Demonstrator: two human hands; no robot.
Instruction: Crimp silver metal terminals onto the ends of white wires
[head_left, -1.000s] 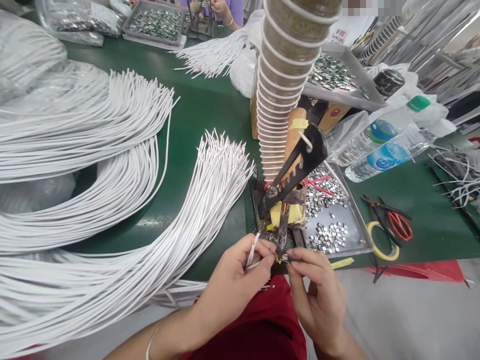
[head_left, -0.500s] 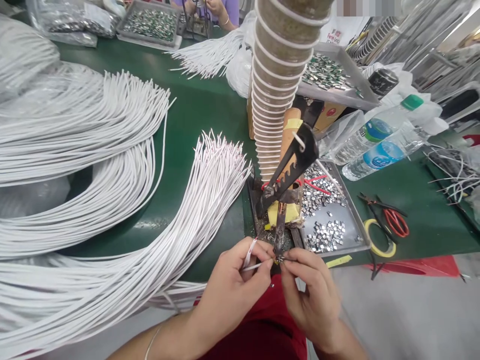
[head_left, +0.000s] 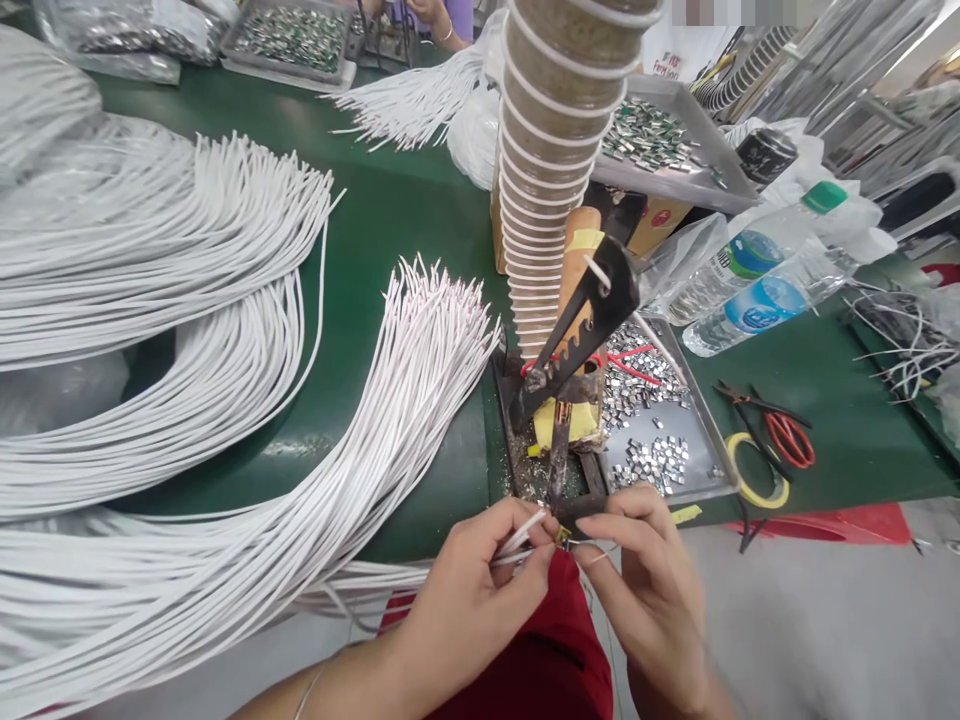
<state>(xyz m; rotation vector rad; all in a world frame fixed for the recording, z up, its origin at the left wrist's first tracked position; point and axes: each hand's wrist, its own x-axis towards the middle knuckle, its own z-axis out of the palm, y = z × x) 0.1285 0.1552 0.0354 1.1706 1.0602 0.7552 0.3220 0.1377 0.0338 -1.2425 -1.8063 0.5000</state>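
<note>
Pinching slim white cables (head_left: 522, 533) is the left grip (head_left: 480, 585); right grip (head_left: 651, 575), I cannot tell

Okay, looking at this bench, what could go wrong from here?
Burns: the left hand and right hand are close to the tip of what looks like a soldering iron; if hot, it could burn them.
Spills: the tray of metal pieces sits near the table edge beyond the right hand; a bump might scatter them.
Snags: the ends of the white cable bundle lie beside the iron's stand and could catch on it.
</note>
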